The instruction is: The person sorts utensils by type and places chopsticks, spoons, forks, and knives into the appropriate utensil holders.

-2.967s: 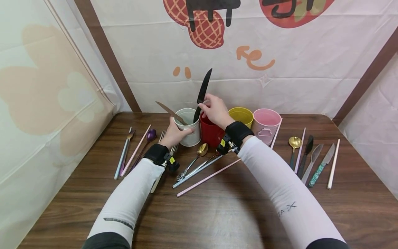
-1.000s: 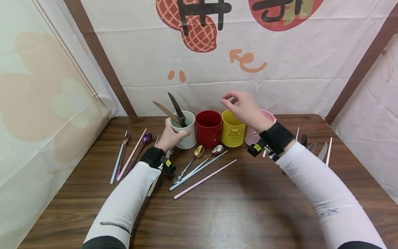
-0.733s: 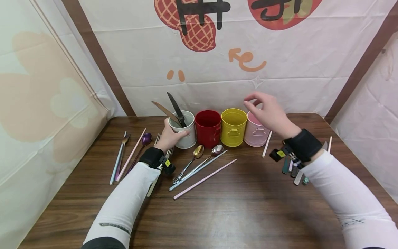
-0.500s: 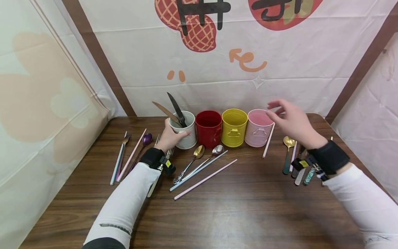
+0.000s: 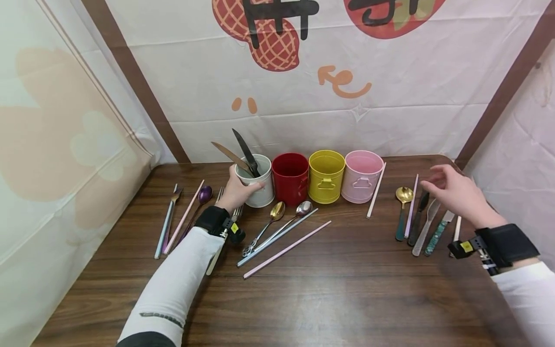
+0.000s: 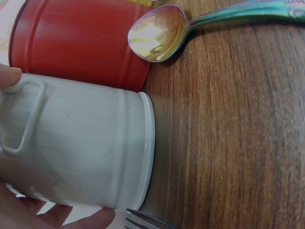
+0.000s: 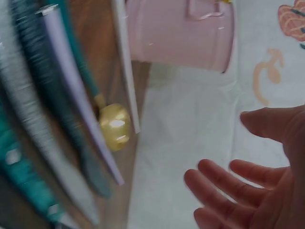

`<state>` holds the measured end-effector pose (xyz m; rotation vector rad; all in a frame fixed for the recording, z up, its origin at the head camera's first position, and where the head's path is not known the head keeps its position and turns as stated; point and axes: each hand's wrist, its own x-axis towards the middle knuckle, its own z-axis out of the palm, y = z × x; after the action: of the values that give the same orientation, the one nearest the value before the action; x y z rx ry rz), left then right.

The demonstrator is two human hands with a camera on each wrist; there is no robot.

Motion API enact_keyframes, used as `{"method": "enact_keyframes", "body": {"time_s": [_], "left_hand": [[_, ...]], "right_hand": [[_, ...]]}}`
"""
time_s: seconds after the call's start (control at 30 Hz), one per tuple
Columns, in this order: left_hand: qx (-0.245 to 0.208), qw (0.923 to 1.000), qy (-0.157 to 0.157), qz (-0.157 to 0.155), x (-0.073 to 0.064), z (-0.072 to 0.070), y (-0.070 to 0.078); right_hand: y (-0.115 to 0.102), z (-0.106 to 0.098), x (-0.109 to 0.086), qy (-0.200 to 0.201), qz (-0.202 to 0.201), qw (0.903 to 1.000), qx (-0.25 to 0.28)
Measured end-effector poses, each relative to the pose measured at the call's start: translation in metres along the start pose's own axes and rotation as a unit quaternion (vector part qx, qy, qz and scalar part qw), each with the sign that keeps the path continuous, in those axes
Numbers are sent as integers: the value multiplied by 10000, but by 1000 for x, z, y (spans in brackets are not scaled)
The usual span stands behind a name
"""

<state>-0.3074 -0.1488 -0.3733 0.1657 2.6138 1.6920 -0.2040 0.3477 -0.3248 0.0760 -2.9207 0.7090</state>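
Left hand (image 5: pixel 237 192) grips white cup (image 5: pixel 262 196); empty, half-spread right hand (image 5: pixel 461 195) could jostle close-packed knives (image 5: pixel 426 226) near right edge of tabletop (image 5: pixel 355 289).

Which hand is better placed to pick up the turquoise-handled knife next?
The right hand, I would judge: it hovers empty, with its thumb apart, close to the turquoise-handled knife. The left hand is much farther away and grips the white cup.

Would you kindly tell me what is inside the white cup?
A brown knife and a black knife, both tilted; the cup hides their lower ends and anything below.
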Motion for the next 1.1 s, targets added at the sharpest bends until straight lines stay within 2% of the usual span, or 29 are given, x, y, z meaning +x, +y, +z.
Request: {"method": "enact_keyframes", "body": {"time_s": [0.13, 0.33, 0.53, 0.87, 1.0, 1.1], "left_hand": [[4, 10000, -15, -33, -1, 0, 0], [50, 10000, -12, -43, -1, -1, 1], [88, 9999, 8, -53, -2, -1, 2], [220, 9997, 48, 98, -1, 0, 1], [208, 9997, 29, 125, -1, -1, 0], [223, 9996, 15, 154, -1, -1, -1]], "right_hand": [[14, 8, -10, -380, 296, 9978, -465], [25, 18, -19, -1027, 637, 9883, -930], [29, 32, -24, -1641, 763, 9786, -983], [29, 33, -21, -2075, 1068, 9669, -1033], [30, 32, -17, -2177, 1096, 9660, -858], [34, 35, -14, -2216, 848, 9697, -575]]}}
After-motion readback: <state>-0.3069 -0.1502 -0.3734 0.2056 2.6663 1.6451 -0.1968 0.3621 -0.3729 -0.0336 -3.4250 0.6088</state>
